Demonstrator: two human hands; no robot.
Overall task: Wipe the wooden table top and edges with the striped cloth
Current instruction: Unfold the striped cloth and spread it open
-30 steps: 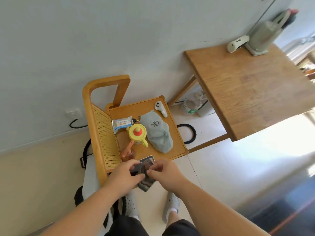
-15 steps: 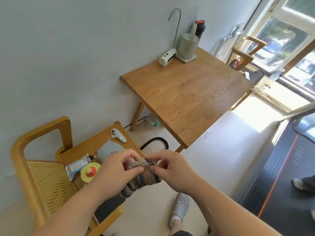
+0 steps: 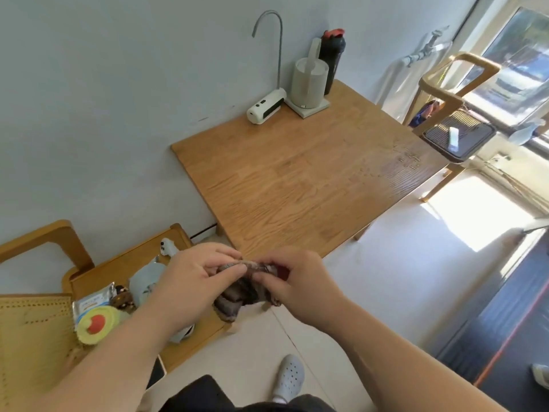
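A broad rectangular tabletop [image 3: 312, 185] of light oak-grained wood is seen set against a pale wall, its near corner lying just beyond the hands. At its far edge, by the wall, a cream electric kettle on a square base [image 3: 309, 81] is placed, with a black bottle with a red cap [image 3: 332, 58] just behind it and a white dispenser with a curved metal spout [image 3: 266, 107] beside it. To the left, a yellow wooden chair with a woven cane back [image 3: 44, 307] is loaded with a grey cap [image 3: 145, 285], a round yellow lid with a red knob [image 3: 95, 324] and a foil packet [image 3: 92, 301]. A second wooden chair [image 3: 454, 93] is seen near the window on the right. A bunched, dark striped cloth [image 3: 240, 291] is held in the air between both hands, in front of the tabletop's near corner and not touching it. The left hand [image 3: 193, 281] is closed on the cloth's upper edge, pinched by thumb and fingers; the right hand [image 3: 294, 281] is likewise closed on the cloth from the other side. A grey perforated clog [image 3: 289, 377] is visible on the pale tiled floor below.
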